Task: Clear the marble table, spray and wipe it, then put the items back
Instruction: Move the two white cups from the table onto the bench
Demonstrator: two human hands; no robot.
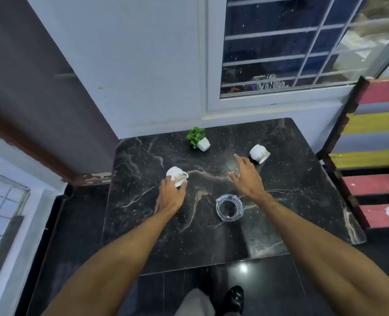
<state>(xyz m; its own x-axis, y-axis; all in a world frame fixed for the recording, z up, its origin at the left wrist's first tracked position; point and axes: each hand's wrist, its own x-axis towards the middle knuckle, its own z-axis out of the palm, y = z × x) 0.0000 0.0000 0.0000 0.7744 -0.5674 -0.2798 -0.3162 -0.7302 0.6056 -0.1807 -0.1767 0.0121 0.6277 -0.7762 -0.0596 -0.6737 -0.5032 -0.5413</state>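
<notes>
Plant [198,137] behind, cups [177,175] left and right, ashtray [229,207] front

Black white-veined marble table [291,190], white gold-patterned cups [259,153], green plant [195,136] in white pot [203,144].

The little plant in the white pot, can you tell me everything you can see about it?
The little plant has bushy bright green leaves, and whether they are real cannot be told. It grows from a small, plain white pot that looks like ceramic or plastic. It appears to lean, which may be the wide-angle lens. It stands on the far side of the dark marble table, near the wall under the window. Neither hand touches it, and nothing else rests against it.
</notes>
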